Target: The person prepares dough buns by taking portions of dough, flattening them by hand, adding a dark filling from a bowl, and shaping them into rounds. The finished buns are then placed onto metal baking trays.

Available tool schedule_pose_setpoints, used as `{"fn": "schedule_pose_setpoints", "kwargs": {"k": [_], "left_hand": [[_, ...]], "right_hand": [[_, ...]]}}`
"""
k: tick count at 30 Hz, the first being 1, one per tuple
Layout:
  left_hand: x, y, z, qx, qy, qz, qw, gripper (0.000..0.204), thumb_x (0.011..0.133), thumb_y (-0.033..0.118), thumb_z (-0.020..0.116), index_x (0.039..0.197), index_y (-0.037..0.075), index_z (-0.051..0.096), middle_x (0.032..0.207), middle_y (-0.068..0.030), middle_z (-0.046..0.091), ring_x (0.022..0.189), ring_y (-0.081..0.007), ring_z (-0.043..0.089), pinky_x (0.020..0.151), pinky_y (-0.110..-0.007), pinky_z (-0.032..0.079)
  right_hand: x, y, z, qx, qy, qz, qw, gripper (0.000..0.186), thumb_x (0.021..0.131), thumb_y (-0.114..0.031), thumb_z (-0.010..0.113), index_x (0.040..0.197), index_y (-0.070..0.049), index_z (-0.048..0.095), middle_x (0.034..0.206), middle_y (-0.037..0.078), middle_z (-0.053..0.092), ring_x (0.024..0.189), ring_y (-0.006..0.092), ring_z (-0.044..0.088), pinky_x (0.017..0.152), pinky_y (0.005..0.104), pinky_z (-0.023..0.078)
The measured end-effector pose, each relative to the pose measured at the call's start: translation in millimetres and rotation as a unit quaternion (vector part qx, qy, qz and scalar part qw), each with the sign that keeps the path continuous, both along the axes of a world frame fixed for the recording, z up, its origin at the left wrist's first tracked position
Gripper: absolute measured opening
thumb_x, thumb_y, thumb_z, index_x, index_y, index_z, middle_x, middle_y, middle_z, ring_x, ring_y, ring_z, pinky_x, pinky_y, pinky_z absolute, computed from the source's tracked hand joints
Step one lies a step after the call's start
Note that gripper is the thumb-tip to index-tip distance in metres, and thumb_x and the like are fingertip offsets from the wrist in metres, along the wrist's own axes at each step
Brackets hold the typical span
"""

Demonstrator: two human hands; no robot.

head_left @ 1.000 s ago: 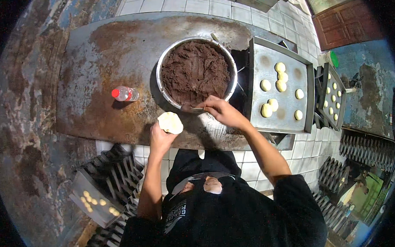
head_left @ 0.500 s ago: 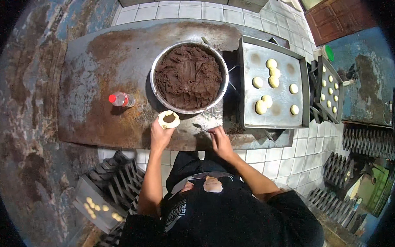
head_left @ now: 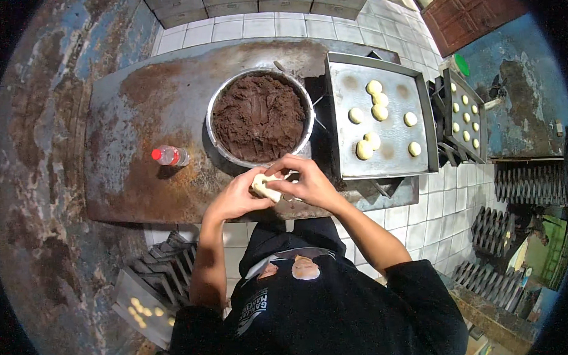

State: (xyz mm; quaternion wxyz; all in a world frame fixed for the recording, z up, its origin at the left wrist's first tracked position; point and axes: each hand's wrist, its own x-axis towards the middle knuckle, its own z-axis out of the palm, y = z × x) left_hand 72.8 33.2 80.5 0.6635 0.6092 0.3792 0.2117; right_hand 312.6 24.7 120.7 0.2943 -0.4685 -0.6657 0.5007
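A pale piece of dough [head_left: 265, 189] sits cupped in my left hand [head_left: 236, 195], just in front of the bowl. My right hand [head_left: 308, 181] pinches the dough's edge with thumb and fingers, so both hands are closed on it. Fingers cover much of the dough, and any filling in it is hidden. Behind my hands stands a large metal bowl [head_left: 209, 127] heaped with dark brown paste [head_left: 260, 119]. Right of it, a metal baking tray [head_left: 383, 164] carries several round dough balls [head_left: 380, 113], some touching each other.
A clear bottle [head_left: 178, 157] with a red cap lies left of the bowl on the stained worktable [head_left: 125, 120]. Another tray of dough balls [head_left: 466, 117] stands farther right. At the lower left, more dough pieces [head_left: 138, 311] rest on a tray beside dark slatted racks [head_left: 157, 269].
My right hand has left the tool near the table's front edge and come left onto the dough. The dough's open cup, visible before, is now pressed between both hands.
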Motion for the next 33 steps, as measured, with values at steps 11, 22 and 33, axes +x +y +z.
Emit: {"fn": "schedule_pose_setpoints", "kwargs": {"k": [11, 22, 33], "left_hand": [[43.5, -26.1, 17.3, -0.117, -0.177, 0.169, 0.963, 0.041, 0.097, 0.013, 0.059, 0.133, -0.005, 0.061, 0.112, -0.0025, 0.069, 0.1, -0.0095, 0.062, 0.09, -0.03, 0.051], [86.8, -23.2, 47.7, -0.194, -0.213, 0.243, 0.926, 0.033, 0.103, 0.031, 0.055, 0.128, 0.01, 0.059, 0.098, 0.0029, 0.061, 0.075, -0.0021, 0.051, 0.053, -0.018, 0.035], [197.3, -2.8, 61.2, -0.233, -0.162, 0.246, 0.927, 0.027, 0.103, 0.019, 0.059, 0.128, 0.009, 0.056, 0.095, 0.0011, 0.062, 0.072, 0.0005, 0.049, 0.051, -0.018, 0.032]], "right_hand": [[2.2, -16.5, 52.6, 0.089, -0.066, -0.015, 0.994, 0.073, 0.086, -0.028, 0.086, 0.149, -0.007, 0.055, 0.137, 0.016, 0.058, 0.123, 0.0359, 0.063, 0.1, 0.0425, 0.057], [52.8, 4.9, 58.3, 0.159, -0.022, -0.032, 0.987, 0.021, 0.091, -0.007, 0.076, 0.111, -0.002, 0.078, 0.097, 0.015, 0.071, 0.089, 0.0337, 0.073, 0.081, 0.0398, 0.059], [155.3, 17.3, 53.1, 0.194, -0.035, 0.002, 0.98, 0.052, 0.085, -0.024, 0.086, 0.132, -0.006, 0.072, 0.103, 0.012, 0.066, 0.09, 0.0287, 0.067, 0.079, 0.0391, 0.055]]}}
